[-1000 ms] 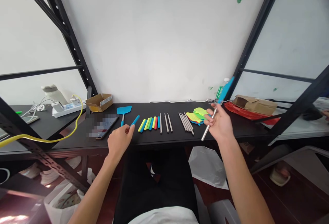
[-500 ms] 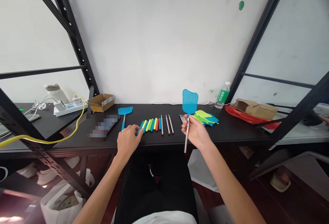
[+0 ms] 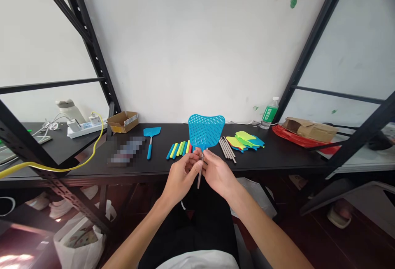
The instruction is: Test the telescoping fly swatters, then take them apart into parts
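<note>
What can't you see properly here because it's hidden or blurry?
Head view:
Flat rectangular phone: blurred.
Where the silver metal rod joins the blue plastic fly swatter head: hidden by the left hand and right hand.
Coloured plastic sticks, right end: behind the swatter head.
Dark object at right: cut off by the edge.

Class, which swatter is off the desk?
The blue fly swatter upright between the left hand and right hand; the other swatter lies flat on the desk.
</note>
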{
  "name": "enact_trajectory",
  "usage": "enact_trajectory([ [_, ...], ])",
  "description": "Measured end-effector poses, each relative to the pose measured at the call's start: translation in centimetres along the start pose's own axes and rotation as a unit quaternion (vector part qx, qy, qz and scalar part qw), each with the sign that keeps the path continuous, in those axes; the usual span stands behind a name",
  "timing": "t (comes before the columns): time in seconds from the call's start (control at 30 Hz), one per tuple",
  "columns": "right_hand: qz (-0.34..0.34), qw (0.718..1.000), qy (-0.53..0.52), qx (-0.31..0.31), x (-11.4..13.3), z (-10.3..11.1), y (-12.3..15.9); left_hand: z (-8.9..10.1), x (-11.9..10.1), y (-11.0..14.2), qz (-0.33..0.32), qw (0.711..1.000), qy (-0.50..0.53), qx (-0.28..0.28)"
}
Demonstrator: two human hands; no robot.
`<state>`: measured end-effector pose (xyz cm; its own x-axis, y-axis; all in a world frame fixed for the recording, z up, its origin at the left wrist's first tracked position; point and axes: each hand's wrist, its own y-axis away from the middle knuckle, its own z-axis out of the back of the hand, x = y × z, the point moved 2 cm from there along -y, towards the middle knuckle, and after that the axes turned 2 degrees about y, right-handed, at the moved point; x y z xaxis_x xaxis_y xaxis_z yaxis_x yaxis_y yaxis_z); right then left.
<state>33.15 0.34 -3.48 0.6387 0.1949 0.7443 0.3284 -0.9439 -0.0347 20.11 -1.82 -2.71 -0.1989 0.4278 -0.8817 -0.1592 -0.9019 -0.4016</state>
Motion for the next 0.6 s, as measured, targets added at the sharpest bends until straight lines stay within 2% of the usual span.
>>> enact_trajectory([
  [0.2,-0.039,0.999,0.002,0.023,-0.9,-0.4,0.1,-0.5,-0.2,0.3,-0.008,0.999,0.050,-0.010],
  [0.43,0.045,0.998,0.034,0.031,0.4,0.6,-0.3,-1.5,1.1,0.7,0.047,0.991,0.122,0.029],
  [0.6,0.060,0.997,0.029,0.033,0.3,1.2,-0.8,-1.8,1.2,0.3,0.058,0.980,0.173,0.078],
])
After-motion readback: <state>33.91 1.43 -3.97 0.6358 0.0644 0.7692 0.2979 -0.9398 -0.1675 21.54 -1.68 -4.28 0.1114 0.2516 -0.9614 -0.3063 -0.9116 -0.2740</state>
